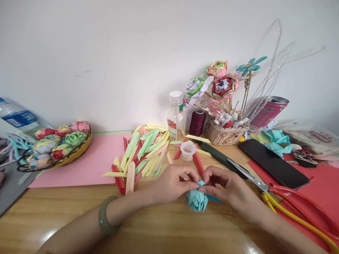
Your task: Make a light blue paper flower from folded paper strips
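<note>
A light-blue folded paper flower [197,201] hangs between my two hands, low in the middle of the head view. My left hand [176,181], with a ring and a green bangle on its wrist, pinches the flower's upper end from the left. From the right, my right hand [224,183] pinches the same end with thumb and forefinger. Any thread or small piece between the fingertips is too fine to make out. A darker blue strip [214,199] shows just under the right fingers. Behind the hands stands a small white round tub [188,151].
Folded paper strips [143,151] lie heaped behind my left hand. Left is a basket of paper flowers [60,141] on pink paper [106,158]. A glass bottle [176,116], thread spool [197,123] and flower planter [225,134] line the wall. Scissors [296,201] and a phone [274,162] lie right.
</note>
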### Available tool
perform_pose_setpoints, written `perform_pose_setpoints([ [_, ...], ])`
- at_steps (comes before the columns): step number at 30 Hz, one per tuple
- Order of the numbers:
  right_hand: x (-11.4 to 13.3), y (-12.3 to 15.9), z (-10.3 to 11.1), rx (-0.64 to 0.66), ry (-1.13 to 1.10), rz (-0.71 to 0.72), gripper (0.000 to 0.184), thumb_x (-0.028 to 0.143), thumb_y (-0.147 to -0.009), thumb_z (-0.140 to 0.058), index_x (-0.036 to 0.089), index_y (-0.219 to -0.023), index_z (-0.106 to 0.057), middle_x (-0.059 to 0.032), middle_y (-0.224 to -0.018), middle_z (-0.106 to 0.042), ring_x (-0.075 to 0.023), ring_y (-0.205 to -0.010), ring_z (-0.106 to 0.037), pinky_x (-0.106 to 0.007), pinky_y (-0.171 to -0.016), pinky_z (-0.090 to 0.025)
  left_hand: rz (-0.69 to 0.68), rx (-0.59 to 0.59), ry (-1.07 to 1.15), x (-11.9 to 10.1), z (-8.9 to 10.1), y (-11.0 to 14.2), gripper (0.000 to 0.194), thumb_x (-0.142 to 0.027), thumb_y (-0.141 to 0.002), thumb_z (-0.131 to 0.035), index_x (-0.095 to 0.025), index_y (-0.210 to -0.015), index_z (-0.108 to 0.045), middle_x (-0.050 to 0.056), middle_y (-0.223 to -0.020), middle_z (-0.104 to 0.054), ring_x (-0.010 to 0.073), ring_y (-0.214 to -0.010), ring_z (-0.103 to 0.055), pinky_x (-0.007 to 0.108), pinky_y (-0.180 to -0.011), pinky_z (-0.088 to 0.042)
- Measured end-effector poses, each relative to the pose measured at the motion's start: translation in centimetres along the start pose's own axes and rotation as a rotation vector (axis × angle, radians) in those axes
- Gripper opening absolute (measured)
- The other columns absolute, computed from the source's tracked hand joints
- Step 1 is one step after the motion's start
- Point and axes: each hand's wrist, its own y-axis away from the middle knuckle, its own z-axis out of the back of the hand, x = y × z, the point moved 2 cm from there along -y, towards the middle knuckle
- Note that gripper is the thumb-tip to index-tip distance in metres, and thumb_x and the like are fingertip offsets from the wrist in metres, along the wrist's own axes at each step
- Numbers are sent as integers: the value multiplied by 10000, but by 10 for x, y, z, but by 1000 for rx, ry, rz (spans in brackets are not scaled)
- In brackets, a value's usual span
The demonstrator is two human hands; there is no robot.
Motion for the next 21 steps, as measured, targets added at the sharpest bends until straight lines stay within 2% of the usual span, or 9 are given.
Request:
perform_pose_setpoints([
  [4,2,1,-1,-64,26,24,211,343,-744,-631,200,-679,-490,46,-623,-497,-112,-601,-449,-230,-547,-344,27,-13,-23,-5,2,1,65,-198,-708,-597,-139,-706,-571,-16,-698,-545,73,-611,-480,182,-557,-392],
  [9,1,1,-3,-86,93,40,192,328,-786,-588,199,-688,-485,46,-638,-497,-111,-617,-447,-227,-564,-347,155,13,-38,-7,5,-1,88,-168,-678,-596,-137,-760,-582,-14,-722,-551,66,-579,-479,182,-522,-379],
  [14,-4,-2,-3,-19,-34,5,206,349,-780,-598,191,-712,-486,41,-661,-491,-103,-634,-460,-221,-570,-361,161,18,50,-6,7,-3,80,-162,-662,-619,-134,-730,-585,-19,-695,-553,70,-604,-496,187,-555,-397],
  [18,-5,-5,-2,72,-207,-66,266,395,-733,-641,177,-738,-489,37,-663,-504,-93,-612,-467,-220,-551,-365,273,37,272,-1,6,-3,159,-215,-627,-678,-124,-713,-580,-11,-686,-566,80,-582,-529,209,-545,-427],
  [21,-5,-6,-1,121,-240,-114,282,406,-717,-655,160,-757,-524,22,-676,-534,-91,-599,-473,-228,-552,-366,317,43,334,3,6,-4,222,-256,-589,-723,-126,-712,-591,-13,-663,-586,89,-575,-547,224,-553,-437],
])
